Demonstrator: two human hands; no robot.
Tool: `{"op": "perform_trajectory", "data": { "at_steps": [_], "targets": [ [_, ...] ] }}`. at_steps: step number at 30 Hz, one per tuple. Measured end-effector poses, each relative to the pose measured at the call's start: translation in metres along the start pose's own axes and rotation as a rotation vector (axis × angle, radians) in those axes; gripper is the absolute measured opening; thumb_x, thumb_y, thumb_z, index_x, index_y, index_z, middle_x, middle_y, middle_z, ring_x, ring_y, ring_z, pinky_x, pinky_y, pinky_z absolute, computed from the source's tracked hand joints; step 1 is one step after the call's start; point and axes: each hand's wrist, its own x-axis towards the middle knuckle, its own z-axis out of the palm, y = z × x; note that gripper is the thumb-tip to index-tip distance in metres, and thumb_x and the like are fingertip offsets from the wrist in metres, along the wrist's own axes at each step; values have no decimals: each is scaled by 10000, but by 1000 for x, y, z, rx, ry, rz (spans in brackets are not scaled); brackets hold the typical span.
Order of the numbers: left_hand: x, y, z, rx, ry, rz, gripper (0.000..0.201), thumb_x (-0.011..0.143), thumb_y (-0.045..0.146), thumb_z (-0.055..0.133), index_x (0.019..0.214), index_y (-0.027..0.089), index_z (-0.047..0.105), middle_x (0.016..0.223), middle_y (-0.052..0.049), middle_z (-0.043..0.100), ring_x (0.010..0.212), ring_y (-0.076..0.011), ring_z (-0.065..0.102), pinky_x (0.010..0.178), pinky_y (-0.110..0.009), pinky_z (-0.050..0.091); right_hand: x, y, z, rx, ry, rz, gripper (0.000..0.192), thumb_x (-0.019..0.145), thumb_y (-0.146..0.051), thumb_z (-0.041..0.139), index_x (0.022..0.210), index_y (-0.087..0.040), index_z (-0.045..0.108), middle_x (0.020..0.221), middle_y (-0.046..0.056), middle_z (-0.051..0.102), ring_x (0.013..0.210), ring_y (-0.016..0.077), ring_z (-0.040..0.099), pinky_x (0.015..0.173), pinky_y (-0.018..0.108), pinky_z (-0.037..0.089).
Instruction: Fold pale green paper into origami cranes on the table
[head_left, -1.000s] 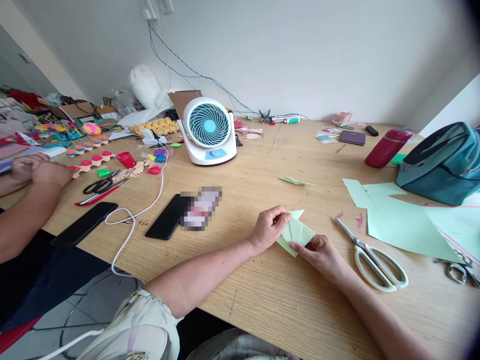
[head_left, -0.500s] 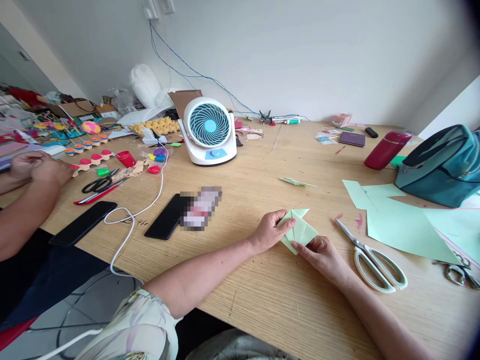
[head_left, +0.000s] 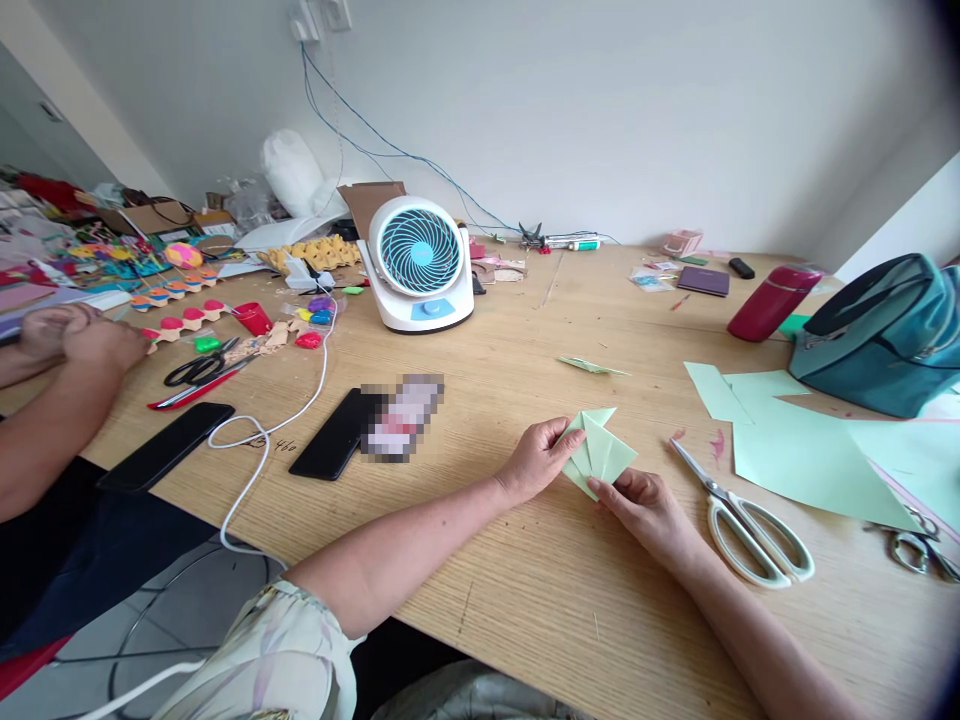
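Note:
A small piece of folded light green paper, with creased, pointed flaps, is held between both hands just over the wooden table. My left hand pinches its left side, thumb on top. At the lower right edge, my right hand grips it with the thumb on the front and the fingers curled behind. White-handled scissors lie to the right of my right hand. Beyond my hands rests another folded green paper piece. Larger green sheets are spread at the right.
A white fan stands at the back. Dark phones and a white cable lie to the left. A co-worker's hands rest at the far left near craft pieces. A red bottle and teal bag are at the right.
The folded paper has tilted slightly in my hands, and its upper tip sits a little higher. My right thumb has shifted slightly along the lower edge.

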Motion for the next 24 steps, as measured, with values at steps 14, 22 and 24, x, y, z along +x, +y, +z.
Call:
{"op": "perform_trajectory", "data": {
  "at_steps": [14,22,24],
  "targets": [
    [2,-2,-1,-81,14,-26,500,882,573,546,637,191,337,618,61,276,586,-86,259,548,-239,223,0,-1,0,-28,-8,4,453,818,-586,638,644,-169,601,575,-4,531,547,134,433,496,258,311],
    [2,-2,0,-136,4,-71,511,855,623,543,648,191,365,603,64,315,556,-78,297,527,-221,258,0,-3,0,-18,10,25,428,818,-573,638,659,-178,593,588,6,532,563,139,426,484,257,308],
    [2,-1,0,-148,-1,-77,499,853,626,539,665,189,390,605,63,346,554,-79,327,529,-216,290,0,-3,-1,0,37,30,422,806,-571,650,660,-179,587,598,10,541,579,147,445,493,258,322]
  ]
}}
